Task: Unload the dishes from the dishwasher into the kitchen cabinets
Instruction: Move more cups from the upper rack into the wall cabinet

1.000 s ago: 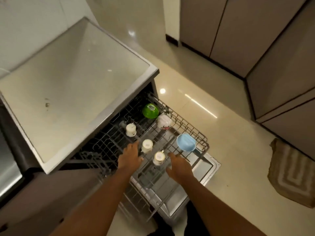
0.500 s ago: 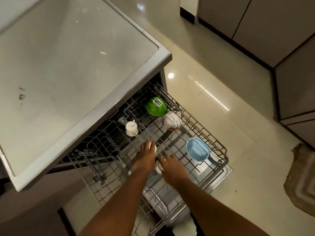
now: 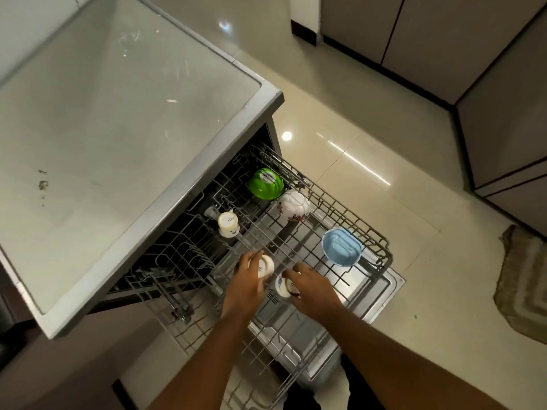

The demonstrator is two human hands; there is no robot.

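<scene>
So both hands are down in the pulled-out dishwasher rack [image 3: 340,220], each on its own little white cup. The left hand [image 3: 247,281] has its fingers [image 3: 250,258] curled around the left cup [image 3: 265,266], which sits upside down on the wires with its pale base facing up. The right hand [image 3: 312,287] is doing the same to the right cup [image 3: 283,287], fingers wrapped over the top and side so only a sliver of white with a bit of pattern shows. The two cups are just beside each other near the front middle of the rack, and each sits directly under the hand gripping it, so neither hand needs to cross over. Both look short and stubby with the axis straight up, so I'd guess the next move is a plain vertical lift to clear the wire tines before swinging off toward the cabinets [image 3: 444,39] across the floor. Still left in the rack: a third white cup [image 3: 228,223] farther back near the surface [image 3: 118,143] edge, a green bowl [image 3: 265,184] at the back, a floral white bowl [image 3: 293,205] right next to it, and a blue bowl [image 3: 342,247] off to the right, nearer the right hand. So it looks like early days for the unloading. I can't tell whether the cups have left the wires yet.
</scene>
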